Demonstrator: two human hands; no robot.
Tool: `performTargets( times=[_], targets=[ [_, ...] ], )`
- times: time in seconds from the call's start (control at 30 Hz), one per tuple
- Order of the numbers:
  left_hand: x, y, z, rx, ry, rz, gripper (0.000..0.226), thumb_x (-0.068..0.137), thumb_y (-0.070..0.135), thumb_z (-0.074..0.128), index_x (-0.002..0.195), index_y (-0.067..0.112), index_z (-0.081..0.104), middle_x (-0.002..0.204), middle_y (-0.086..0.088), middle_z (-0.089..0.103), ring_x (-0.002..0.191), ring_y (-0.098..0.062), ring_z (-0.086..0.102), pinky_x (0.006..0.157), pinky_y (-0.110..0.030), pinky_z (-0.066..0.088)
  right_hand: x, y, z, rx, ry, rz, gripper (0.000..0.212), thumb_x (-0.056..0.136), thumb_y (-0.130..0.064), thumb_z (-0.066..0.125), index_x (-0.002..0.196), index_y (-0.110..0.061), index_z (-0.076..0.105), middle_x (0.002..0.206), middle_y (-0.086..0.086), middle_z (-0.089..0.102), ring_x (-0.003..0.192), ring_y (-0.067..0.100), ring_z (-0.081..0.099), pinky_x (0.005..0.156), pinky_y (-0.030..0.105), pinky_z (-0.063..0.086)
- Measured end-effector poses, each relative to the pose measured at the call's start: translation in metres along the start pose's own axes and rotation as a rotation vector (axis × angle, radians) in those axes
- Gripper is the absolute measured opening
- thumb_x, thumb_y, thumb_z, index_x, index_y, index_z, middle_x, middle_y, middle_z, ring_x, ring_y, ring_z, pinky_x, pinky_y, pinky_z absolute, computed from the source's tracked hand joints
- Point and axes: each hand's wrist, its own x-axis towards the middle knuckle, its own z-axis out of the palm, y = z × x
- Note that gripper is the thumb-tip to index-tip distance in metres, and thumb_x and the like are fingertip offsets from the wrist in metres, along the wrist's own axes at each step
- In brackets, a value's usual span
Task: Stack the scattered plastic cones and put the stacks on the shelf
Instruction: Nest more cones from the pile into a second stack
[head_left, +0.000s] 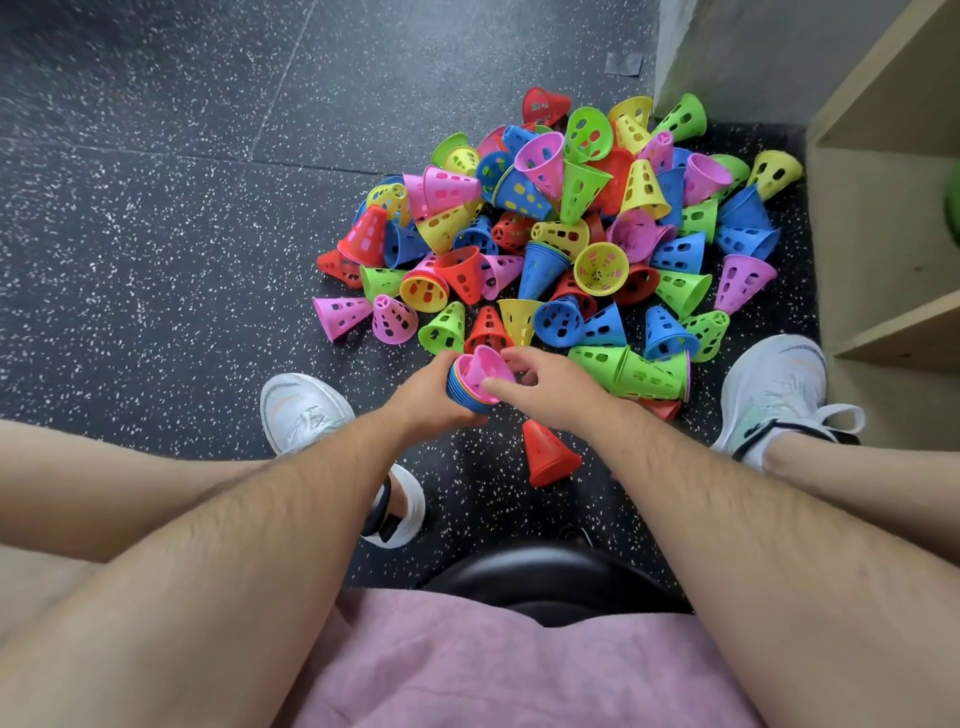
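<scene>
Left hand (428, 389) gripping nested stack (459, 393), pink cone (483, 368) topmost

messy heap of holey colored cones (566, 234) beside the wooden shelf (909, 322), small nested stack (475, 382) in front, pink innermost

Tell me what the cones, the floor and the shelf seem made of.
Cones: glossy moulded plastic, bright colours, thin perforated walls. Floor: likely rubber matting, matte black with pale flecks and tile seams. Shelf: probably laminated board, flat pale beige panels.
</scene>
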Motion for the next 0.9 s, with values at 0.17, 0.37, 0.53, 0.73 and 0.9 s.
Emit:
performTargets(
  times=[0.17,0.37,0.53,0.73,0.9],
  targets=[
    [-0.002,0.001,0.009,0.077,-0.084,0.019,0.070,0.070,0.019,0.092,0.127,0.022,0.052,0.109,0.003,0.067,0.098,-0.018,0.067,0.083,-0.037,0.056,-0.004,0.010,-0.001,-0.146,-0.166,-0.014,0.068,0.077,-0.054,0.075,0.138,-0.038,0.050,0.131,-0.019,0.060,0.106,0.003,0.054,0.090,0.027,0.044],
    [0.000,-0.004,0.014,0.172,-0.185,-0.025,0.074,0.066,0.021,0.096,0.124,0.025,0.051,0.107,0.004,0.066,0.096,-0.015,0.065,0.083,-0.033,0.055,-0.029,0.035,-0.010,-0.684,-0.292,-0.160,0.054,0.073,-0.046,0.070,0.124,-0.040,0.051,0.113,-0.012,0.059,0.105,0.014,0.057,0.088,0.038,0.052],
    [0.000,-0.005,0.013,0.182,-0.212,-0.040,0.074,0.065,0.023,0.096,0.124,0.027,0.051,0.109,0.004,0.066,0.098,-0.015,0.065,0.087,-0.037,0.056,-0.031,0.050,-0.006,-0.728,-0.314,-0.174,0.046,0.081,-0.035,0.069,0.124,-0.038,0.052,0.115,-0.009,0.055,0.106,0.016,0.053,0.085,0.037,0.050],
    [-0.002,-0.006,0.012,0.147,-0.186,-0.053,0.072,0.066,0.019,0.096,0.123,0.024,0.051,0.107,0.002,0.065,0.095,-0.015,0.065,0.079,-0.031,0.056,-0.014,0.045,-0.006,-0.592,-0.094,-0.130,0.018,0.097,-0.020,0.051,0.111,-0.025,0.062,0.110,-0.003,0.060,0.103,0.022,0.058,0.085,0.041,0.050],
    [-0.002,-0.010,0.007,0.095,-0.115,-0.064,0.072,0.067,0.019,0.094,0.125,0.024,0.050,0.109,0.001,0.066,0.098,-0.018,0.067,0.084,-0.037,0.058,-0.001,0.030,-0.013,-0.205,0.291,-0.028,0.018,0.100,-0.020,0.051,0.115,-0.023,0.061,0.100,-0.001,0.066,0.088,0.022,0.061,0.076,0.037,0.050]
  ],
)
